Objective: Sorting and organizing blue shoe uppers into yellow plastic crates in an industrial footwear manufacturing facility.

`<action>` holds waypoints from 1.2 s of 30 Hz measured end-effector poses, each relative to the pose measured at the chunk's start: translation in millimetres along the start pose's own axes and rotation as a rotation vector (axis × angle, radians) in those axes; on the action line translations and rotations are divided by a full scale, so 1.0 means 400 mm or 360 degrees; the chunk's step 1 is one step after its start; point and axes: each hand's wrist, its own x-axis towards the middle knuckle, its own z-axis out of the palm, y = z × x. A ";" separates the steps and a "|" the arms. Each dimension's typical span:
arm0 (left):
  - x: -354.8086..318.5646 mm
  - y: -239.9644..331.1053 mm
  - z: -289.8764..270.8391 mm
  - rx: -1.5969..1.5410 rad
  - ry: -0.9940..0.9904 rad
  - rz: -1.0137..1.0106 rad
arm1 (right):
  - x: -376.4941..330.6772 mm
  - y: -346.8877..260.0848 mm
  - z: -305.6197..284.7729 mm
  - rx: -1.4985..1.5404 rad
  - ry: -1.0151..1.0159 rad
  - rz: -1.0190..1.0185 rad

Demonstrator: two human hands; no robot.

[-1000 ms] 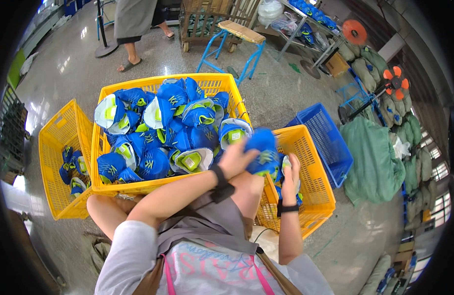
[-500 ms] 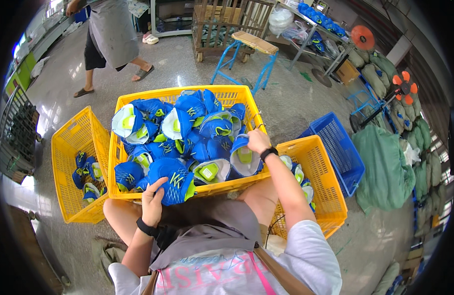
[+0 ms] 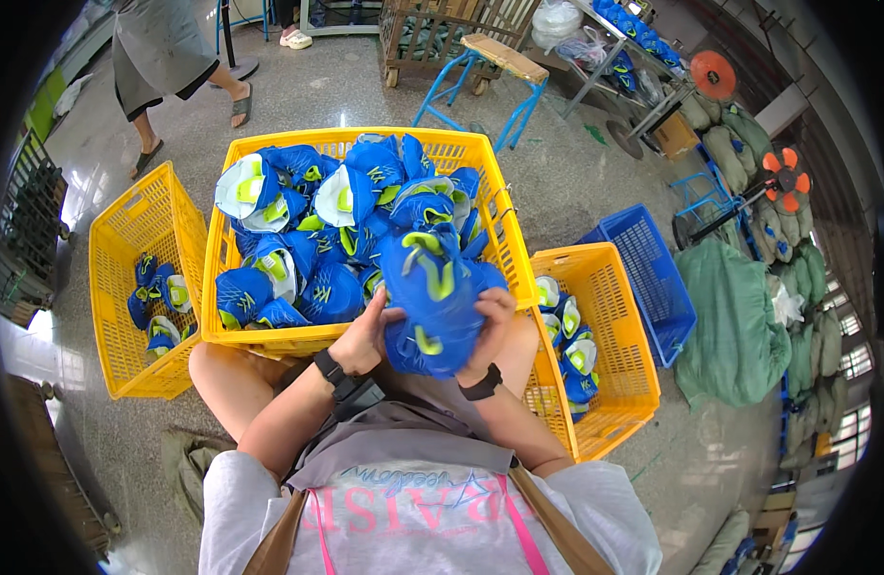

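Observation:
Blue shoe uppers with lime-green parts fill the big yellow crate (image 3: pixel 355 331) in front of my lap. Above its near right corner I hold up blue shoe uppers (image 3: pixel 432 292), smeared by motion; they look like more than one, but I cannot tell how many. My left hand (image 3: pixel 365 335) grips their left side, thumb upward. My right hand (image 3: pixel 490 331) has its fingers wrapped round the right side. Other loose uppers (image 3: pixel 351 196) lie heaped in the crate, some with white insides showing.
A yellow crate (image 3: pixel 111 249) at the left and another yellow crate (image 3: pixel 629 331) at the right hold several uppers. Beside the right one stand a blue crate (image 3: pixel 643 273) and a green sack (image 3: pixel 734 331). Beyond are a wooden-topped stool (image 3: pixel 504 57), fans (image 3: pixel 787 179) and a walking person (image 3: pixel 164 57).
Both hands have moved together near the big crate's front right, bringing uppers up between them. The right hand has left the crate's right side. The person at the back has walked further left.

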 end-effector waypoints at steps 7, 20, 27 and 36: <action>-0.056 0.034 0.020 0.0347 -0.0240 0.0144 | 0.087 -0.059 -0.001 0.0189 -0.0165 0.0124; -0.120 0.052 0.082 0.2295 0.0371 0.0954 | 0.042 -0.015 -0.073 0.3432 0.0144 0.2289; -0.105 0.024 0.078 0.2287 0.0429 0.1000 | 0.030 -0.020 -0.071 0.1545 0.0290 0.1958; -0.081 0.128 0.024 0.3631 0.0724 0.1590 | 0.149 0.047 -0.048 0.0482 -0.0427 0.1327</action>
